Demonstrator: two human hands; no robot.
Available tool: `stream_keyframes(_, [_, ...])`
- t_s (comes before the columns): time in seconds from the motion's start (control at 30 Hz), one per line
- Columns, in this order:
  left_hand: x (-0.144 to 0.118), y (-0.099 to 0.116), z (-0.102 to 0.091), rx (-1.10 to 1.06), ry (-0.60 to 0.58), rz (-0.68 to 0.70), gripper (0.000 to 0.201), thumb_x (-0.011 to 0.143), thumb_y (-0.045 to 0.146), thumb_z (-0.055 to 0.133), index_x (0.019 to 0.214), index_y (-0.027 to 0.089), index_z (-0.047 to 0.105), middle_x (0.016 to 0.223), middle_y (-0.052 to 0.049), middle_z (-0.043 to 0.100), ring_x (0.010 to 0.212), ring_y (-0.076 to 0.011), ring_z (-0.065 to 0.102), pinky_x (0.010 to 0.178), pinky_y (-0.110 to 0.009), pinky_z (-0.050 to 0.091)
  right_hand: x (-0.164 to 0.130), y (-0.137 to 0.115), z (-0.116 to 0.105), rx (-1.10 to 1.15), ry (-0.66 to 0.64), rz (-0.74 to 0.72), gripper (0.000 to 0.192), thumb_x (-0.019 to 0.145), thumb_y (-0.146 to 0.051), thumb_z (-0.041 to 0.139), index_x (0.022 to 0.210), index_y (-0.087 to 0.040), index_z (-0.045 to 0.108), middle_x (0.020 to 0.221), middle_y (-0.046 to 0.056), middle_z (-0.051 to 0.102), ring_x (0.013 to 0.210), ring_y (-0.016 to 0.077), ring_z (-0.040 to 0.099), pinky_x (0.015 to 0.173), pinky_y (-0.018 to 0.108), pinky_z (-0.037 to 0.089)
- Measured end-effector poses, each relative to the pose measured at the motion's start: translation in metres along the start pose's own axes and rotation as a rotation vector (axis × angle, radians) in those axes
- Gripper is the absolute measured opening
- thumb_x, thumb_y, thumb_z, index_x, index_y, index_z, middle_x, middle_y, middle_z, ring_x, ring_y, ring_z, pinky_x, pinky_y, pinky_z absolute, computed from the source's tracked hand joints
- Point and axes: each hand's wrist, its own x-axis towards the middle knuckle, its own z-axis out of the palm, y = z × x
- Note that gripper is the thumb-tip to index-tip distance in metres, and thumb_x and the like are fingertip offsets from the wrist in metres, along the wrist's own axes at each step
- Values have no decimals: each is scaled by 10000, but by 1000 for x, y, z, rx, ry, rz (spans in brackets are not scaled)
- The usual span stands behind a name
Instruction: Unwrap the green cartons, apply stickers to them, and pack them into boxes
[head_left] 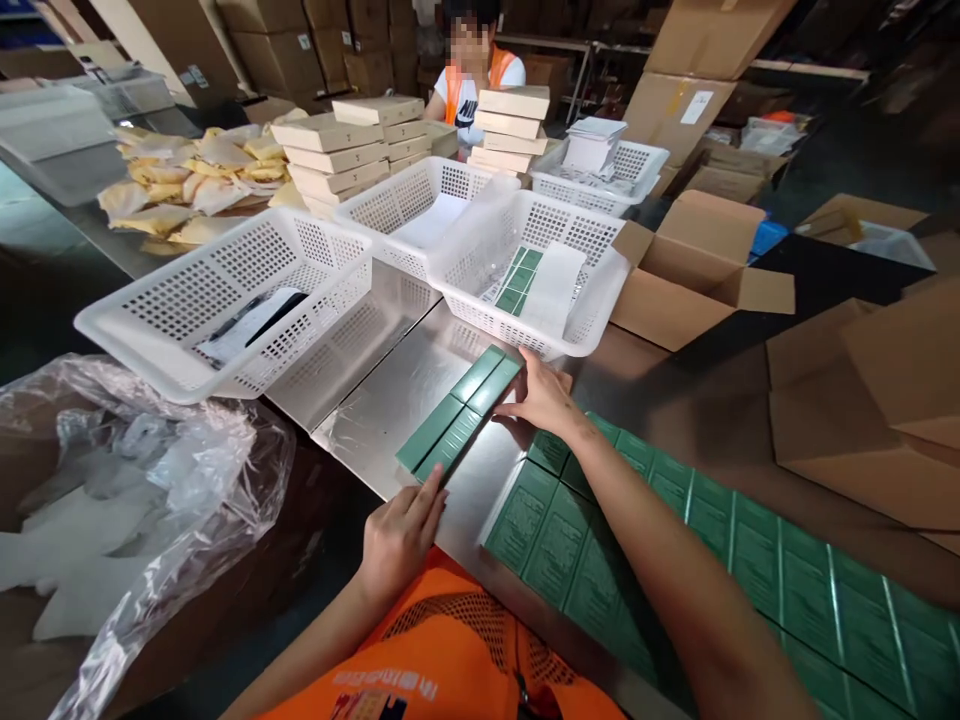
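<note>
A block of slim green boxes (461,412), laid side by side and end to end, rests on the metal table in front of me. My right hand (544,395) grips its far end, thumb on the near side and fingers around the corner. At the near end, the fingers of my left hand (403,530) press against the boxes; its thumb is hidden. To the right, under my right forearm, rows of green packs in shiny wrap (551,520) lie close together. Just beyond the block, a white basket (592,335) holds green-printed sheets and a white sheet.
More white baskets (169,365) hold papers. Behind them are stacked cream boxes (330,135) and yellowish bags (195,175). An open carton (675,300) stands right; a plastic-lined carton (187,560) with scraps is lower left. A person in an orange vest (499,68) is across the table.
</note>
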Motion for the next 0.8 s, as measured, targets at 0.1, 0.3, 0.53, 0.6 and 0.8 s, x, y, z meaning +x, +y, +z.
stream_keyframes(0.1, [23, -5, -35, -59, 35, 19, 550, 898, 180, 691, 1418, 183, 511, 696, 28, 684, 544, -106, 636, 596, -203, 494, -42, 1, -23, -57, 36, -26, 1032, 723, -393, 858, 1528, -187, 246, 1560, 206, 356, 1438, 376, 321, 1089, 567, 320])
stream_keyframes(0.3, [133, -11, -42, -319, -344, 224, 298, 950, 332, 564, 1185, 184, 673, 1025, -82, 725, 876, -204, 714, 774, -306, 580, -166, -39, -21, -221, -94, -222, 989, 644, -514, 900, 1467, -256, 416, 1518, 175, 440, 1368, 436, 394, 1037, 663, 381])
stream_keyframes(0.53, [232, 46, 105, -286, -841, 366, 421, 921, 298, 495, 1275, 119, 635, 1283, -178, 663, 1251, -338, 573, 1066, -474, 430, -202, -64, 65, -405, 101, -126, 398, 901, -194, 672, 1286, -269, 608, 1456, 151, 531, 1276, 372, 537, 960, 593, 504])
stream_keyframes(0.6, [238, 59, 131, -260, -914, 412, 323, 885, 274, 540, 1125, 144, 713, 1107, -155, 731, 1118, -325, 648, 989, -443, 476, -203, -64, 72, -412, 170, -93, 303, 929, -196, 624, 1226, -252, 638, 1446, 146, 544, 1270, 365, 549, 965, 572, 508])
stream_keyframes(0.8, [252, 64, 130, -195, -1002, 493, 292, 837, 358, 639, 1005, 156, 764, 992, -118, 727, 959, -297, 685, 850, -379, 513, -211, -77, 77, -321, 298, -72, 295, 947, -244, 598, 1235, -182, 615, 1473, 207, 502, 1303, 375, 534, 1007, 502, 483])
